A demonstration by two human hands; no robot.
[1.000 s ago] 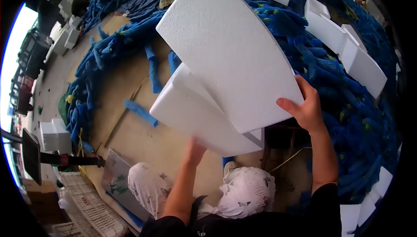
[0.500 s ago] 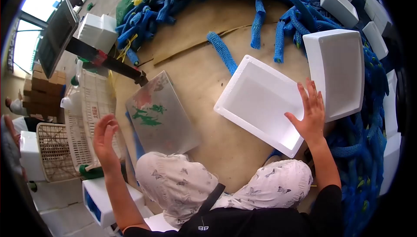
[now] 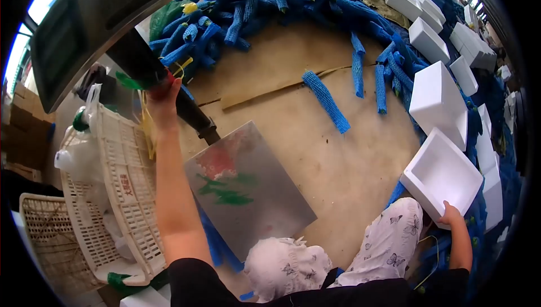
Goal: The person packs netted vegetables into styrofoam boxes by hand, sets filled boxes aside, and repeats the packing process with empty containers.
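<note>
My left hand point(image 3: 163, 101) is closed round the dark post of a scale point(image 3: 143, 62), near its red band and below the display head point(image 3: 96, 19). The scale's metal plate point(image 3: 248, 188) has red and green marks and carries nothing. At the right, my right hand point(image 3: 451, 215) grips the near edge of an open white foam box point(image 3: 442, 174), fingers at its rim. Another white foam box point(image 3: 437, 101) stands just behind it. A blue net-wrapped piece point(image 3: 327, 101) lies alone on the tan floor point(image 3: 282, 132).
Blue net-wrapped pieces point(image 3: 248, 3) form a curved heap at the back and right. More white foam boxes point(image 3: 428, 39) lie beyond them. White plastic crates point(image 3: 132, 194) stand at the left. A thin strip point(image 3: 270, 90) lies across the floor.
My left hand has moved up and taken hold of the scale post. The foam boxes were set down and now lie farther right, my right hand gripping one. The scale's head appears nearer.
</note>
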